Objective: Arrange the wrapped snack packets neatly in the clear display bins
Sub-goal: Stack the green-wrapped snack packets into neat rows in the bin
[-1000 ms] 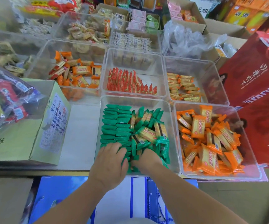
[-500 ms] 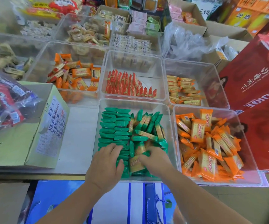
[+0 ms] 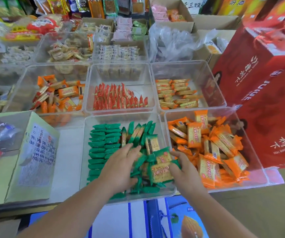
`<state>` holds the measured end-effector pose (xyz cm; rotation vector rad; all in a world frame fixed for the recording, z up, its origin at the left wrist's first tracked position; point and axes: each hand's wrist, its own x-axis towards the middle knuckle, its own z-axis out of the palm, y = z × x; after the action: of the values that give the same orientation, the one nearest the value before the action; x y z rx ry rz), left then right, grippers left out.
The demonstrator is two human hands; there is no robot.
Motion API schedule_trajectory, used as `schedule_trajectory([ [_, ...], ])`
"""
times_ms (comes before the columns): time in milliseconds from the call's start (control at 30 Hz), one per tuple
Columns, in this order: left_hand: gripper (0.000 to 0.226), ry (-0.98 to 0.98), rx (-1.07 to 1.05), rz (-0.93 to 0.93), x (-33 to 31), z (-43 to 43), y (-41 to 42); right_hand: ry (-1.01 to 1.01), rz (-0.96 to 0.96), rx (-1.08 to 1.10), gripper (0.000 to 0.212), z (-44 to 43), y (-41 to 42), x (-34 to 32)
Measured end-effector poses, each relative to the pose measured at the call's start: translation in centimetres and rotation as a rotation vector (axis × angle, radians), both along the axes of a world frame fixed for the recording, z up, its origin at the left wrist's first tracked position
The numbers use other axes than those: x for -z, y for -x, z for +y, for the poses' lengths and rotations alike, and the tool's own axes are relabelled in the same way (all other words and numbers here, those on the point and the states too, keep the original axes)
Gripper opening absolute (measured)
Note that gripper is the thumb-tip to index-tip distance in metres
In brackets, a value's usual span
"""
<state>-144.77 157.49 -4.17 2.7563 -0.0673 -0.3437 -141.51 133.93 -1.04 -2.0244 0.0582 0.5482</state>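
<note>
Now: both your hands are inside the near middle clear bin (image 3: 104, 117).

Left hand (image 3: 121, 167) lies on the loose green packets (image 3: 160, 172), fingers fairly straight and slightly spread. Right hand (image 3: 185, 170) holds a few of those packets by their right ends, thumb on top, fingers tucked under.

Left half of the bin: green packets on edge in two tidy columns. Right half: a jumble, some face-up.

Packet print is orange-red script, too blurred to read. Red carton (image 3: 258, 74) at right reads "JUICE", upside down to you. Cardboard box (image 3: 38, 152) at left carries a white label of dense black characters, illegible.

Bin's right wall touches the neighbouring bin of orange packets (image 3: 194, 134). Its near rim sits at the counter's front edge.

Free room: a bare strip of counter (image 3: 68, 152) between cardboard box and bin.
</note>
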Motion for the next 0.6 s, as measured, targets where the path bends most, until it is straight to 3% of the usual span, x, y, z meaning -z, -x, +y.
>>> schedule_trajectory([
  [67, 0.133, -0.049, 0.036, 0.121, 0.5, -0.7, -1.6, -0.05, 0.011, 0.004, 0.036, -0.3, 0.4, 0.3],
  [167, 0.148, -0.34, 0.21, 0.288, 1.1, -1.3, -3.2, -0.076, 0.005, -0.003, 0.038, -0.6, 0.6, 0.9],
  [300, 0.152, -0.554, 0.289, 0.333, 2.5, -1.8, -3.6, -0.104, -0.003, -0.008, 0.039, -0.8, 0.7, 1.5],
  [367, 0.142, -0.57, 0.325, 0.291, 3.1, -1.8, -3.6, -0.15, 0.002, -0.003, 0.04, -0.9, 0.8, 1.6],
  [500, 0.098, -0.441, 0.454, 0.169, 3.9, -1.6, -3.9, -0.207, 0.036, -0.001, 0.039, -1.1, 0.7, 1.5],
  [600, 0.077, -0.411, 0.501, 0.201, 3.9, -1.2, -3.8, -0.211, 0.048, 0.006, 0.04, -1.2, 0.7, 1.4],
])
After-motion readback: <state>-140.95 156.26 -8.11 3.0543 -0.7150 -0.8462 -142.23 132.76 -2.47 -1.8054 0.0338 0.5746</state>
